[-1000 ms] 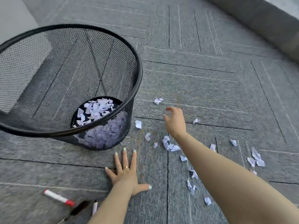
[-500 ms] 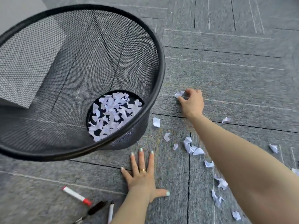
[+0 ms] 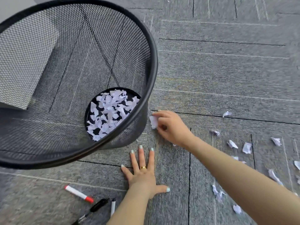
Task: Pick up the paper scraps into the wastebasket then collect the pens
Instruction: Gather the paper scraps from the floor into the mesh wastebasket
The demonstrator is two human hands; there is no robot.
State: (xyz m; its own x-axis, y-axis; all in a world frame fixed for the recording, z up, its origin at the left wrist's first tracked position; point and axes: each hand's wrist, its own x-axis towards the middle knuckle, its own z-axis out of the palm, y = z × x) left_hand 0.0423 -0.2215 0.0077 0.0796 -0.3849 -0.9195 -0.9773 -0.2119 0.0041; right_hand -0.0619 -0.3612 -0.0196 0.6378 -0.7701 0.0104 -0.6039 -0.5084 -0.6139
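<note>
Many white torn paper scraps (image 3: 112, 111) already lie in the black mesh wastebasket (image 3: 152, 65); right hand (image 3: 172, 127) fingers pinch one scrap (image 3: 153, 121) beside it, left hand (image 3: 144, 174) splayed flat. Scattered scraps (image 3: 246, 147) behind the wrist and three pens (image 3: 78, 194) remain.

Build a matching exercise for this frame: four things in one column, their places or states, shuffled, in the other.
Things:
1. black wire-mesh wastebasket
2. left hand
3. right hand
4. red-capped white marker pen

States:
A. pinches a white paper scrap beside the basket's wall
B. lies on the grey carpet at lower left
C. pressed flat on the carpet, fingers spread
D. holds many white scraps on its bottom

Pairs: 1-D, 2-C, 3-A, 4-B
</note>
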